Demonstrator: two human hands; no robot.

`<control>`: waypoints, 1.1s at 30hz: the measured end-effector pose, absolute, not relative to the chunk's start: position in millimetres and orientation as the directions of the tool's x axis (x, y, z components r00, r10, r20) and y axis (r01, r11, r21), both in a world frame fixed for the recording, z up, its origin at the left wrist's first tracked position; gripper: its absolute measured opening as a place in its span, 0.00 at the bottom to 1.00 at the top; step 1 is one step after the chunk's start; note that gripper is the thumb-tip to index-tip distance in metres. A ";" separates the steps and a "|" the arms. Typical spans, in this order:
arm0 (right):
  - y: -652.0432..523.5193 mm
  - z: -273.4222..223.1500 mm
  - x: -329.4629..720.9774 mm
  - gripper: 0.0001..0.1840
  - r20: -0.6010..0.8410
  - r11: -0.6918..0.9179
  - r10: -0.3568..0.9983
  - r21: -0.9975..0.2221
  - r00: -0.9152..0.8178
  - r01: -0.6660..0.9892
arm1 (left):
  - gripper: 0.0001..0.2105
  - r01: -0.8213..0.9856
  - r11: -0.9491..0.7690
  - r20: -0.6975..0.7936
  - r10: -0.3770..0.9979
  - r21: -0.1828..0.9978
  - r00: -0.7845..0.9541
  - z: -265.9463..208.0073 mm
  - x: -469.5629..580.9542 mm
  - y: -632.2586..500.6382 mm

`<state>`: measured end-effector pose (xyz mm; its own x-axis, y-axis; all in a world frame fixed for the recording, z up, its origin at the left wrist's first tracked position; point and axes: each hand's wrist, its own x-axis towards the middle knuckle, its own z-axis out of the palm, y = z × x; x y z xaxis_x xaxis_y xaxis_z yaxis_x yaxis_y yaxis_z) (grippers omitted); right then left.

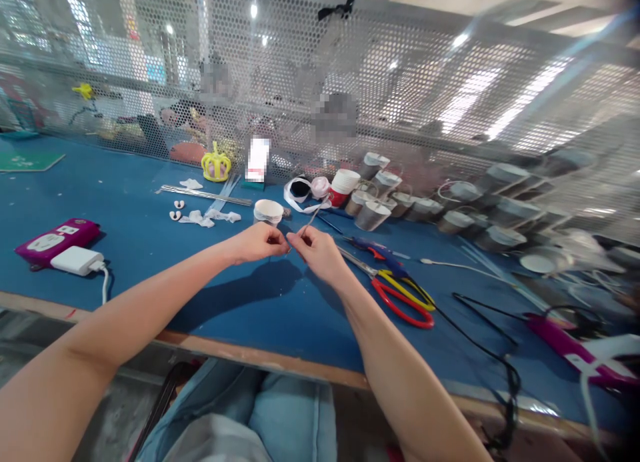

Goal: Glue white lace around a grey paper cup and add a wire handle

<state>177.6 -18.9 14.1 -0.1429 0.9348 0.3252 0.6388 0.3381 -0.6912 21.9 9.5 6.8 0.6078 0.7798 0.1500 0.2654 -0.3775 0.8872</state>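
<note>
My left hand (263, 241) and my right hand (317, 250) meet above the blue table, fingertips almost touching. A thin, stiff-looking strand (314, 217) rises from the pinched fingers of my right hand, slanting up to the right. My left thumb and fingers are closed together too; whatever is between them is too small to make out. Just behind my left hand stands a small cup with a white rim (269, 212). To the right of my right hand lie scissors with red and yellow handles (400, 299) and a blue glue gun (377, 252).
Grey cups with pale tops (373, 214) cluster at the back right before a perforated metal screen (400, 82). White ribbon (293, 199), thin rods (205, 194) and a yellow crown-shaped piece (216, 165) lie behind. Purple power strips (57, 241) and cables occupy both sides.
</note>
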 end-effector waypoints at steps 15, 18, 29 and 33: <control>-14.9 9.3 175.1 0.16 0.389 0.346 0.914 -0.603 -0.114 0.719 | 0.10 0.318 -0.421 0.162 0.782 0.850 0.602 1.8 24.3 9.4; -14.9 7.8 173.5 0.18 0.405 0.336 0.910 -0.605 -0.083 0.722 | 0.09 0.313 -0.399 0.150 0.791 0.862 0.594 -0.9 25.5 9.6; -18.4 13.0 179.0 0.13 0.255 0.344 0.933 -0.838 -0.253 0.423 | 0.09 0.256 -0.256 0.052 0.795 0.932 0.605 8.8 22.1 5.3; -17.2 12.7 179.0 0.13 0.252 0.324 0.945 -0.795 -0.207 0.512 | 0.07 0.276 -0.348 0.112 0.780 0.896 0.616 8.7 21.2 8.0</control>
